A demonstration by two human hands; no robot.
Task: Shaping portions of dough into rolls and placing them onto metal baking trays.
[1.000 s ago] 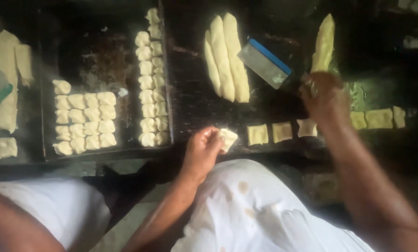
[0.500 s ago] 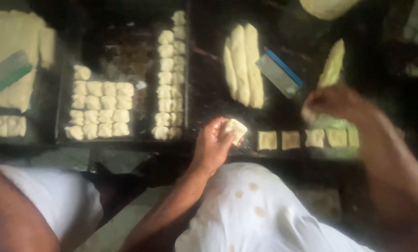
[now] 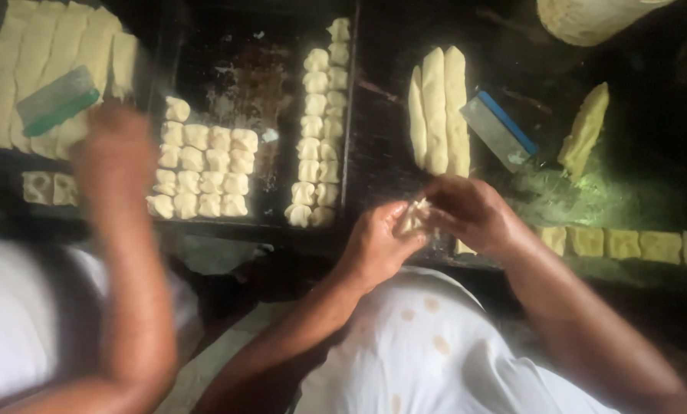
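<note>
While our left hand (image 3: 378,244) and right hand (image 3: 472,215) meet at the near edge of the dark surface (image 3: 389,165), both sets of fingers pinching one small dough piece (image 3: 414,217) between them, a row of cut squares (image 3: 616,244) lies just right along that edge.

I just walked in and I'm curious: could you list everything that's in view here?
small pale folded dough piece: one, pressed between both hands.
long pale dough logs: three, centre of the dark table.
blue-edged metal scraper: one, right of those logs.
small shaped dough pieces: many, pale, in rows on the dark tray.
flat cut dough squares: several, yellowish, right front edge.
green-edged scraper: one, on dough strips, far left.
another person's arm: one, blurred, left.
left hand: grip on the dough piece.
right hand: grip on it too.
</note>
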